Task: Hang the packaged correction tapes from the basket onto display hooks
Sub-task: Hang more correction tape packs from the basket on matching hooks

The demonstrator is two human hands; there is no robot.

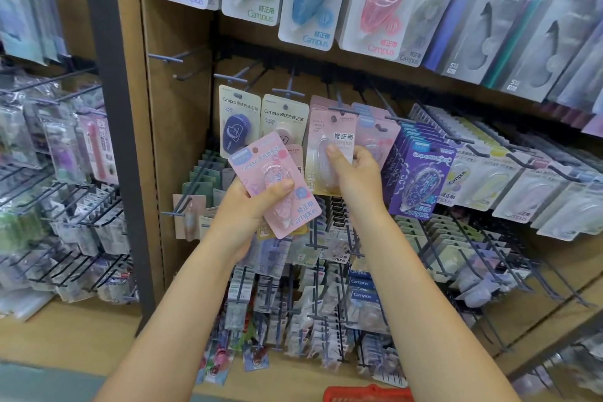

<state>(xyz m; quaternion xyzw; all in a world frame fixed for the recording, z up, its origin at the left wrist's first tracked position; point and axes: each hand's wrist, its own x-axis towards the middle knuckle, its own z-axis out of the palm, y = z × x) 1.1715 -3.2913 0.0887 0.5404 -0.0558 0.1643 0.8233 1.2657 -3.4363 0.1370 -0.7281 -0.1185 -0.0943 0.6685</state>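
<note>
Red basket sits at the bottom edge of view, below both forearms; its contents are not visible. Above it, the left hand grips a small stack of packs, thumb clamped across the front pink pack, apparently held as stock for hanging. Right of that pack, the right hand pinches a cream pack hanging on a display hook, presumably seating it. Beyond, a purple pack hangs to the right.
</note>
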